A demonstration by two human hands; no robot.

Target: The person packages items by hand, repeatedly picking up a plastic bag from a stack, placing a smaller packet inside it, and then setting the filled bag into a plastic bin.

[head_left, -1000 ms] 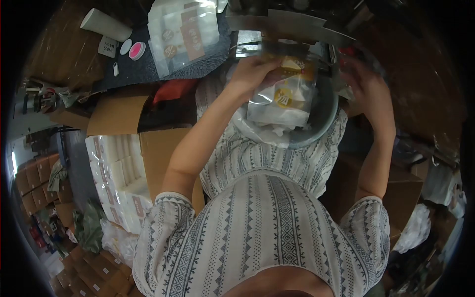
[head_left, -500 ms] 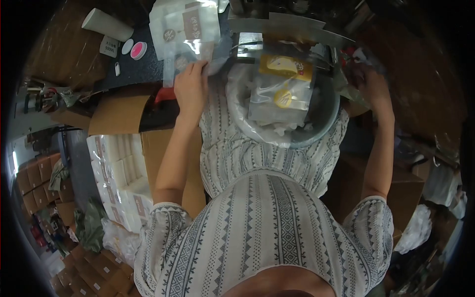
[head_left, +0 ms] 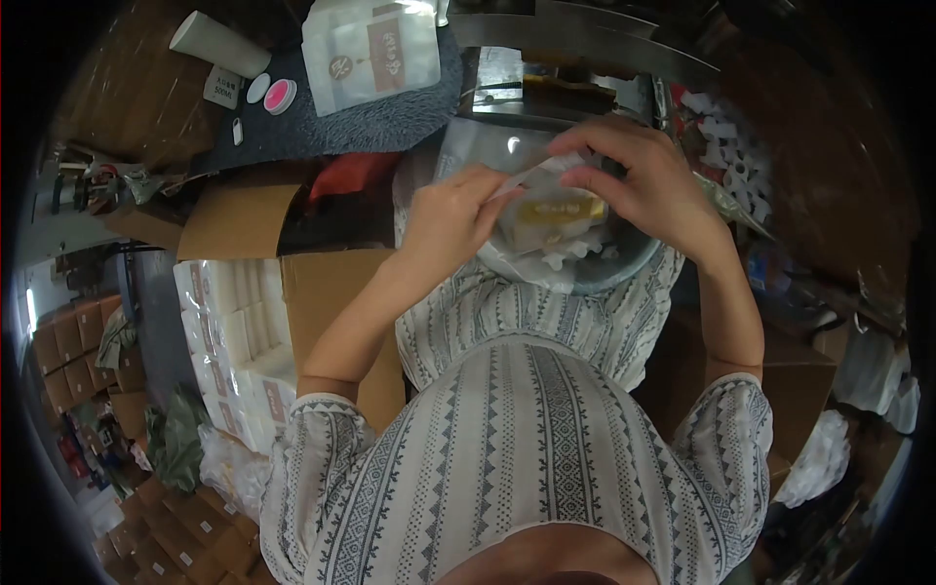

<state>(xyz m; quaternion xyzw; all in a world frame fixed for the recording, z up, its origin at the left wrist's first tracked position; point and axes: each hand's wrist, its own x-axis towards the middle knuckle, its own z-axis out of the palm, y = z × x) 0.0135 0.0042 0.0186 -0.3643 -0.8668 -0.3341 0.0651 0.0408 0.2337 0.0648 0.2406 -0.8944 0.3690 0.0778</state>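
Observation:
My left hand (head_left: 453, 210) pinches the edge of a clear plastic bag (head_left: 526, 177) above the basin. Close on its right, my right hand (head_left: 648, 180) curls thumb and fingers at the bag's mouth. Something whitish shows between those fingertips, too blurred to name. Beneath both hands a blue-grey basin (head_left: 639, 261) rests on my lap, partly lined with clear plastic. Inside it lie a yellow-labelled pouch (head_left: 556, 212), partly seen through the clear bag, and small white pieces (head_left: 585, 252).
A stack of printed pouches (head_left: 366, 63) lies on a dark fluffy mat (head_left: 409, 112). Nearby are a white cup (head_left: 219, 44) and a pink-filled tub (head_left: 280, 96). An open carton (head_left: 336, 292) with white packs (head_left: 244, 331) stands left. More white pieces (head_left: 736, 161) lie right.
My left hand has taken a clear bag from the pouch stack and moved right, over the basin. My right hand has come back left from the white pieces to the bag's mouth.

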